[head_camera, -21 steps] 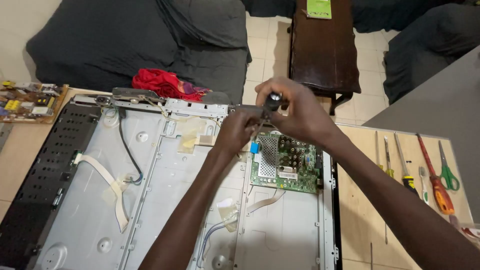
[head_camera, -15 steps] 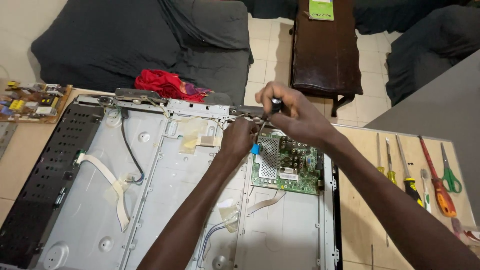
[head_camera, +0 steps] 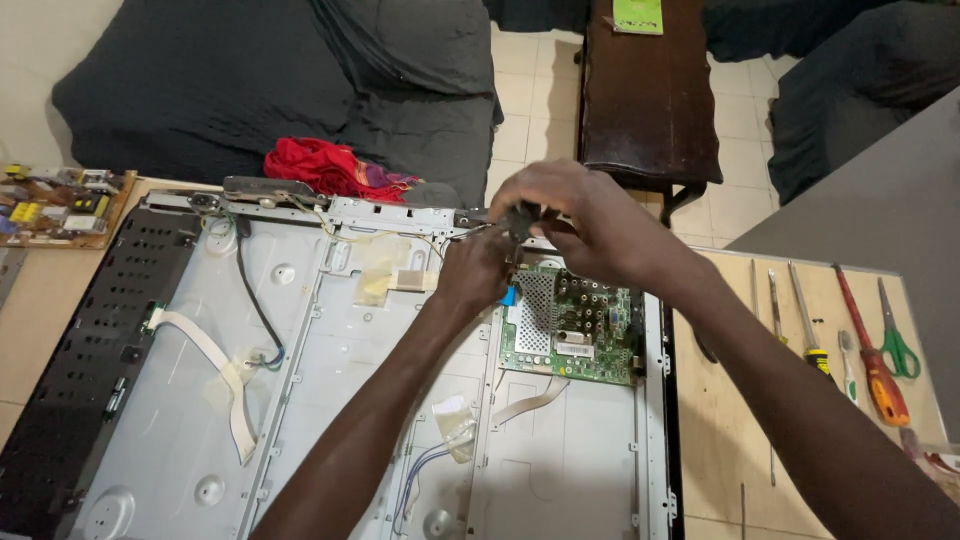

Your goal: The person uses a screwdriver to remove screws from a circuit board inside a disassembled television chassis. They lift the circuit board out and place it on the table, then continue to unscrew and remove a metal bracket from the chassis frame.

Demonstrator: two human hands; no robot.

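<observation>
Both hands met at the top edge of an opened flat-panel chassis (head_camera: 330, 400) lying back-up on the table (head_camera: 745, 440). The right hand (head_camera: 585, 225) was clenched around a small dark tool (head_camera: 520, 218), apparently a short screwdriver, tip hidden. The left hand (head_camera: 478, 272) sat just below it, fingers curled against the metal frame beside the tool; whether it gripped anything could not be told.

Directly beneath the hands lay a green circuit board (head_camera: 575, 330), its upper left corner covered by the left hand. A white rectangular sticker sat low on that board, and a small blue tab showed at its left edge. A flat ribbon cable (head_camera: 525, 400) trailed from under the board.

Across the grey back plate: a black wire (head_camera: 255, 300) curving down from the top rail, a white flat cable (head_camera: 215, 365) bending toward the lower left, yellowish tape patches (head_camera: 378, 280) near the top rail. A perforated black panel (head_camera: 95, 350) flanked the left side.

Beyond the chassis, a red cloth (head_camera: 325, 165) lay against a dark sofa (head_camera: 270, 80). A second circuit board (head_camera: 60, 205) (brown, with yellow parts) sat at far left. On the right of the table, well apart from the hands: several screwdrivers (head_camera: 805, 325), one red-handled (head_camera: 870, 350), and green-handled scissors (head_camera: 895, 335). A dark wooden bench (head_camera: 645, 100) stood on the tiled floor, a green flat package (head_camera: 637, 15) on its far end.
</observation>
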